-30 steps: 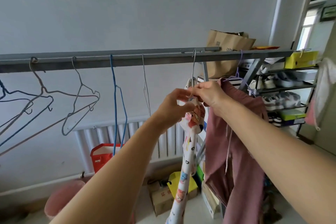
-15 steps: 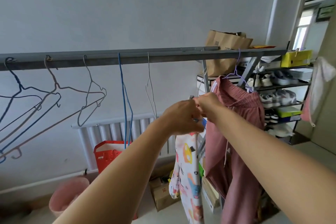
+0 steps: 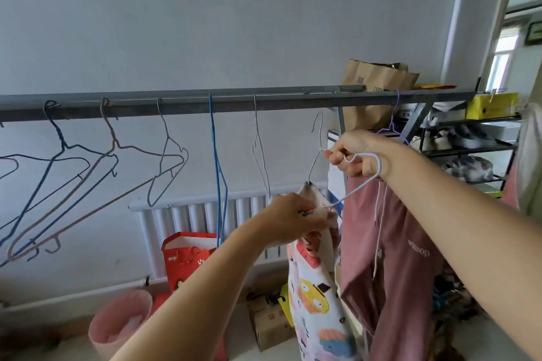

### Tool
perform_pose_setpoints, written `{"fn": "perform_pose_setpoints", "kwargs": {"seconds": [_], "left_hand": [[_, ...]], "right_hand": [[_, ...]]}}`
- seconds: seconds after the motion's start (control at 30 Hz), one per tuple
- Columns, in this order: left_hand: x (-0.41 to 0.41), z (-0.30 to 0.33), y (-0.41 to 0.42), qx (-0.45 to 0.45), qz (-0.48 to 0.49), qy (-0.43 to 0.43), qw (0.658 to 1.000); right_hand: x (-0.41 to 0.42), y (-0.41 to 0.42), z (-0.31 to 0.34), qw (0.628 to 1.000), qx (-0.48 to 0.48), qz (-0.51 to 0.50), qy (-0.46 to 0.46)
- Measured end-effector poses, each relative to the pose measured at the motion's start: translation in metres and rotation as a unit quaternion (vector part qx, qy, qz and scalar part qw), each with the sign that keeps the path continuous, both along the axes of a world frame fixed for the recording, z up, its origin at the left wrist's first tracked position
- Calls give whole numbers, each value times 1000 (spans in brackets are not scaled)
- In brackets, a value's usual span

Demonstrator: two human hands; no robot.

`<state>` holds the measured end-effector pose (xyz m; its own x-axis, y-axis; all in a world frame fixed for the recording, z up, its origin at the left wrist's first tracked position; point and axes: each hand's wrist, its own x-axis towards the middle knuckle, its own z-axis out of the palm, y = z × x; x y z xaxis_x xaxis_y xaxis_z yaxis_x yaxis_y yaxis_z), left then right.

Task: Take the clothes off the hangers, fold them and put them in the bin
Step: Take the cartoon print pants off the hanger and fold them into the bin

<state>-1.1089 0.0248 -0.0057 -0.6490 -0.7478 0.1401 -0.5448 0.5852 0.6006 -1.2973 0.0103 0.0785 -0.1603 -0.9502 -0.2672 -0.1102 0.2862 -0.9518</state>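
Two hands are working one garment: the right hand (image 3: 356, 157) is gripping a thin white wire hanger (image 3: 346, 182) just below the grey rail (image 3: 264, 102), and the left hand (image 3: 293, 221) is pinching soft cartoon-print clothing (image 3: 318, 296) beneath it. Holding the fabric steady while sliding the springy wire out should free it. Pink trousers (image 3: 393, 258) are hanging right of the rail's middle.

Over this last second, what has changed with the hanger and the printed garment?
The white hanger has come off the rail; the right hand grips it below the bar and draws it up out of the printed garment, which the left hand holds lower. The pink trousers still hang.
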Motion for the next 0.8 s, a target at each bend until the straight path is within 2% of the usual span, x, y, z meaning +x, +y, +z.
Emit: {"fn": "perform_pose_setpoints", "kwargs": {"seconds": [0.07, 0.17, 0.27, 0.37, 0.53, 0.63, 0.7, 0.8], "left_hand": [[-3, 0, -2, 2, 35, 61, 998], [-3, 5, -6, -46, 87, 130, 987], [2, 8, -16, -94, 131, 98, 982], [11, 7, -23, -98, 149, 71, 981], [25, 7, -30, -100, 173, 90, 976], [38, 4, -40, -124, 173, 27, 977], [45, -1, -41, -130, 168, -15, 977], [47, -13, -40, -107, 172, -13, 979]], "right_hand": [[10, 3, 8, 1000, -15, 6, 18], [21, 7, 22, 998, -46, 4, 34], [27, 9, 39, 996, -41, 37, 77], [32, 9, 54, 986, -8, 73, 152], [33, -9, 56, 985, -42, 25, 167], [38, -8, 64, 971, -8, 71, 228], [37, -10, 74, 975, -37, 63, 208], [37, -21, 75, 974, -90, 14, 209]]}}
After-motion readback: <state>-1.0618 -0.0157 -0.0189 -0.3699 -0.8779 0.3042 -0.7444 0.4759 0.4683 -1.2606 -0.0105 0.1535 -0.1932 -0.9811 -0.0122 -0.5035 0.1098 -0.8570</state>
